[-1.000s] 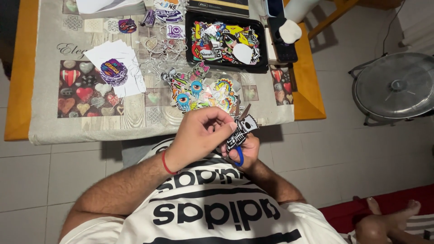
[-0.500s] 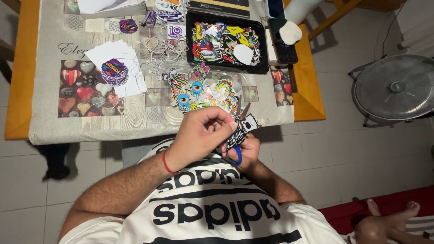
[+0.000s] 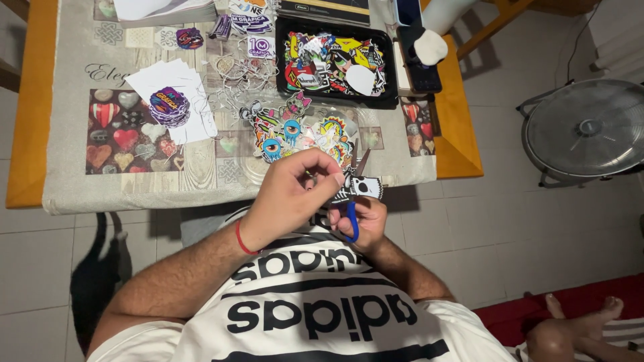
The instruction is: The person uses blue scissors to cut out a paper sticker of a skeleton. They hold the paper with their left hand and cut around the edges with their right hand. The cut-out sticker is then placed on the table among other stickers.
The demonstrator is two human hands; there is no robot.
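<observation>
My left hand (image 3: 295, 191) pinches a black-and-white skull sticker (image 3: 362, 187) at chest height, just in front of the table edge. My right hand (image 3: 362, 224) grips blue-handled scissors (image 3: 351, 208), whose blades point up beside the sticker. A red band circles my left wrist. A pile of colourful cut stickers (image 3: 302, 131) lies on the tablecloth just beyond my hands.
A black tray (image 3: 389, 100) full of stickers sits at the back right of the table. White paper sheets with a purple sticker (image 3: 171, 104) lie to the left. A dark phone (image 3: 419, 70) rests right of the tray. A floor fan (image 3: 590, 131) stands at right. A dark animal (image 3: 94, 275) is on the floor at left.
My hands and the sticker have barely shifted. The dark animal has moved along the floor at left, closer to me.
</observation>
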